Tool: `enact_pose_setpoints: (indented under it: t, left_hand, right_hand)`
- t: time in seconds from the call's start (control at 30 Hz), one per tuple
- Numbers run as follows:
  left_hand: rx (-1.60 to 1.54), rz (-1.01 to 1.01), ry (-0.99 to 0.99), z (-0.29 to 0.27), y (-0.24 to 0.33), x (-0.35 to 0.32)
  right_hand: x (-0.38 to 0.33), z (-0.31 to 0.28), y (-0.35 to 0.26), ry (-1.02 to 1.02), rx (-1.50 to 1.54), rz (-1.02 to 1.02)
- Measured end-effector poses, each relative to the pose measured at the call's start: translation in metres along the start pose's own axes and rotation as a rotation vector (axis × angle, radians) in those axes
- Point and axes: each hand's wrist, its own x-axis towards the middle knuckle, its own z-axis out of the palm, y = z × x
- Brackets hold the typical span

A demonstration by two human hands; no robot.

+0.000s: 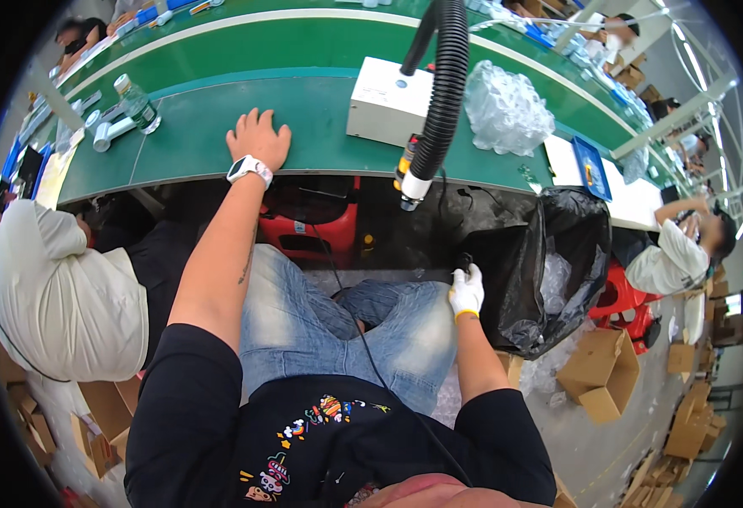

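Black shirt (329, 449) cut off below, left hand (259, 142) on table (320, 118), fingers (254, 118) spread, right hand (466, 292) by bag (511, 279), grip unclear.

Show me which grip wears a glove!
The right grip, beside the black bag, wears a white glove; the left grip, on the table, is bare.

Left arm (226, 254) stretched, right arm (483, 360) lowered

The bare left hand (259, 142) lies back upward, fingers (254, 120) spread, the arm nearly straight. The right hand (466, 292), gloved in white, sits beside the right thigh (418, 339), its finger pose hard to make out
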Motion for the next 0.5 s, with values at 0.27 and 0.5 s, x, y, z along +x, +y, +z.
enact_pose_setpoints:
  t: [0.27,0.5]
  left_hand:
    - [0.015,0.014,0.035,0.006,-0.006,0.000]
    - [0.060,0.050,0.039,0.015,-0.014,0.015]
  right_hand:
    - [-0.021,-0.138,-0.131,-0.641,2.038,-0.037]
    - [-0.052,-0.260,-0.348,-1.405,2.322,-0.878]
